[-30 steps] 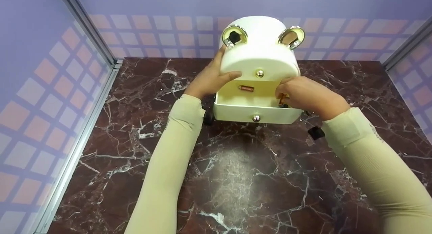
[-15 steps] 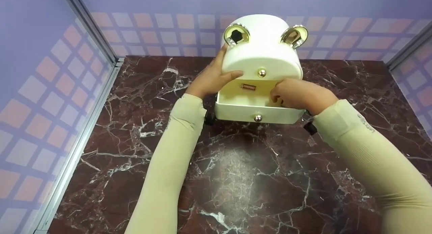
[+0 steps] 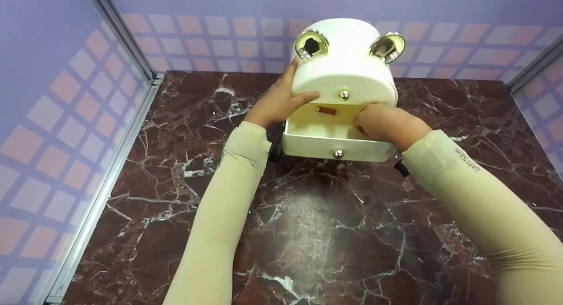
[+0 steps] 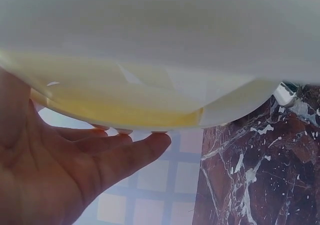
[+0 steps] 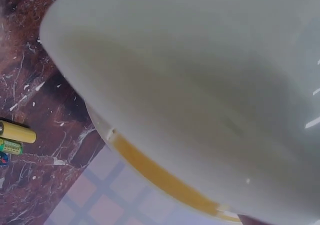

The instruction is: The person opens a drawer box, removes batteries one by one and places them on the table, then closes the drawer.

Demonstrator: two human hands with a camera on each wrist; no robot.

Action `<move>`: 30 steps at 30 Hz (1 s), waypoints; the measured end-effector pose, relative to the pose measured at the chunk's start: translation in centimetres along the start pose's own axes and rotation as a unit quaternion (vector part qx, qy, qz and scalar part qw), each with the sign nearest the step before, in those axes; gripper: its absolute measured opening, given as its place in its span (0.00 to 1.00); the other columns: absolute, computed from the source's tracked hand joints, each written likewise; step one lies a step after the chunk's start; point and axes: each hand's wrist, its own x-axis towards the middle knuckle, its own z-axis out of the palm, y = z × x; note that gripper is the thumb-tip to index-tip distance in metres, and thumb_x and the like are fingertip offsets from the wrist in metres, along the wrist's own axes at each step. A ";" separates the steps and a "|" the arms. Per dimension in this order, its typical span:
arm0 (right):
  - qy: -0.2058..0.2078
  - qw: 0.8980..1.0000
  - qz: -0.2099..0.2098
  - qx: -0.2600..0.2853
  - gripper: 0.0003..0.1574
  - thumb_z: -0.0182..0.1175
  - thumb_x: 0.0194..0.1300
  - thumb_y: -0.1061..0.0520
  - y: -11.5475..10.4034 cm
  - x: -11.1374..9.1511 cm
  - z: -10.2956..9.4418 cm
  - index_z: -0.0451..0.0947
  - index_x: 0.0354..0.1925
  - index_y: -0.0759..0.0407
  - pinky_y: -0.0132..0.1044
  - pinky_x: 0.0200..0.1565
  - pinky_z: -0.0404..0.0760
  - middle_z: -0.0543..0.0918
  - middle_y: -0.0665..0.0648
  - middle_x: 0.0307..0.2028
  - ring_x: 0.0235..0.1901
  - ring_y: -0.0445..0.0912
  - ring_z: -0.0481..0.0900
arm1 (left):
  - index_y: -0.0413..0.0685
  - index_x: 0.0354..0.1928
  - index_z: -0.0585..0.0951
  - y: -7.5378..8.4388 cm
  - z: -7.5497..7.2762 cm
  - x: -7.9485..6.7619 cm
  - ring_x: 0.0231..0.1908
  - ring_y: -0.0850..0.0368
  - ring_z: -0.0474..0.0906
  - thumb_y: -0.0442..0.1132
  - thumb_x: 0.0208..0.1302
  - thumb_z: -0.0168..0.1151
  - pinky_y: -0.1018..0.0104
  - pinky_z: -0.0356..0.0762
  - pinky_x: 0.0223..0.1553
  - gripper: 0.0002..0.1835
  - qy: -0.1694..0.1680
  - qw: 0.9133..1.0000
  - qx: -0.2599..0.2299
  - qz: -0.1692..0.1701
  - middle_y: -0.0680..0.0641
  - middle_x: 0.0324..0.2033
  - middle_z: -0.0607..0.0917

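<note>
A white, round-topped cabinet (image 3: 347, 67) with gold ear-shaped trims stands near the back wall. Its lower drawer (image 3: 314, 145) is pulled out. My left hand (image 3: 279, 103) lies against the cabinet's left side, thumb across the upper front; the left wrist view shows its fingers fairly straight. Inside the drawer, my right hand (image 3: 385, 122) reaches down at the right end with fingers bent. Its fingertips are hidden, so anything between them cannot be seen. A reddish-brown battery (image 3: 326, 111), perhaps two side by side, lies toward the drawer's back.
A yellow battery (image 5: 19, 132), a green battery (image 5: 10, 146) and part of a blue one lie on the marbled tabletop (image 3: 308, 230) beside the cabinet in the right wrist view. Tiled purple walls (image 3: 211, 41) stand behind and at both sides.
One second ago my right hand held an orange-and-black battery at the drawer's right end; that battery is now out of sight. The hand has moved slightly left and deeper. My left hand keeps its place.
</note>
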 end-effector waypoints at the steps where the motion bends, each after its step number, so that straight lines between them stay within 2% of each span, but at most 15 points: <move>1: 0.006 1.000 -0.003 -0.002 0.17 0.54 0.46 0.72 0.0 0.0 0.1 0.63 0.13 0.56 0.37 0.20 0.63 0.66 0.53 0.13 0.17 0.47 0.62 | 0.75 0.74 0.29 0.0 0.0 0.0 0.66 0.47 0.68 0.75 0.48 0.57 0.52 0.69 0.66 0.61 0.000 1.000 -0.001 0.000 0.45 0.75 0.54; 7: 0.016 0.998 -0.037 -0.050 0.13 0.58 0.55 0.68 0.3 0.4 0.6 0.69 0.17 0.59 0.44 0.24 0.76 0.76 0.57 0.16 0.18 0.51 0.72 | 0.73 0.75 0.29 0.0 0.0 -0.1 0.67 0.45 0.66 0.76 0.48 0.56 0.50 0.68 0.67 0.61 0.003 1.000 0.003 0.000 0.45 0.76 0.54; 13: 0.035 0.997 -0.058 -0.030 0.16 0.60 0.63 0.59 0.4 0.9 1.0 0.73 0.19 0.58 0.44 0.23 0.76 0.78 0.56 0.16 0.17 0.51 0.74 | 0.70 0.75 0.28 -0.1 0.0 -0.1 0.69 0.45 0.64 0.76 0.50 0.55 0.51 0.63 0.70 0.61 0.004 1.000 0.015 0.003 0.45 0.76 0.52; 17: 0.044 0.997 -0.058 -0.006 0.14 0.63 0.60 0.57 0.5 1.0 1.0 0.75 0.19 0.58 0.43 0.22 0.74 0.77 0.54 0.15 0.17 0.49 0.72 | 0.69 0.75 0.28 -0.1 0.0 -0.1 0.67 0.46 0.67 0.76 0.50 0.55 0.52 0.66 0.68 0.61 0.004 1.000 0.016 0.005 0.44 0.76 0.53; 25: -0.018 1.000 -0.014 0.012 0.19 0.63 0.51 0.63 0.5 0.8 0.1 0.66 0.13 0.53 0.37 0.22 0.65 0.70 0.51 0.13 0.16 0.45 0.63 | 0.72 0.75 0.28 -0.1 -0.2 -0.2 0.67 0.46 0.66 0.76 0.50 0.56 0.52 0.66 0.68 0.61 0.008 1.000 0.011 0.005 0.45 0.76 0.52; 30: -0.009 0.999 -0.023 0.038 0.14 0.65 0.55 0.59 0.6 0.7 0.2 0.75 0.17 0.53 0.38 0.26 0.70 0.75 0.50 0.15 0.19 0.45 0.68 | 0.72 0.75 0.28 -0.1 -0.1 -0.2 0.66 0.46 0.68 0.76 0.50 0.56 0.53 0.66 0.68 0.61 0.007 1.000 0.012 0.004 0.45 0.76 0.52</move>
